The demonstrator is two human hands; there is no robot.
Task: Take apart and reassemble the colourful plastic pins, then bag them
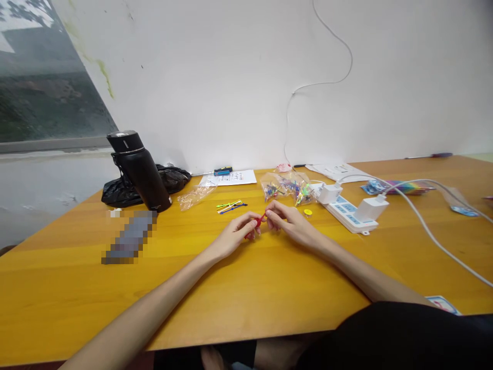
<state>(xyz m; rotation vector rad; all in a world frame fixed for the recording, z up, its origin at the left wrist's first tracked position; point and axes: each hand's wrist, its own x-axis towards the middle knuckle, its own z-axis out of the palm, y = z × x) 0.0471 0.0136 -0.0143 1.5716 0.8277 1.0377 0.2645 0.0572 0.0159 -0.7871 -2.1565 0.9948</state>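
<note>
My left hand [236,235] and my right hand [287,220] meet over the middle of the orange table [115,288]. Both pinch a small red stick-like piece [259,221] between their fingertips. Just beyond them lie thin yellow, green and blue sticks [231,206] flat on the table. A clear plastic bag of several small coloured pieces [287,186] sits behind my right hand, with a small yellow round part [307,211] beside it.
A black flask [139,172] leans at the left in front of a black bag [169,180]. A white power strip [348,210] with plugged adapters and cables lies at the right. Papers [231,178], a screwdriver [223,171] and an empty clear bag [194,197] lie near the wall.
</note>
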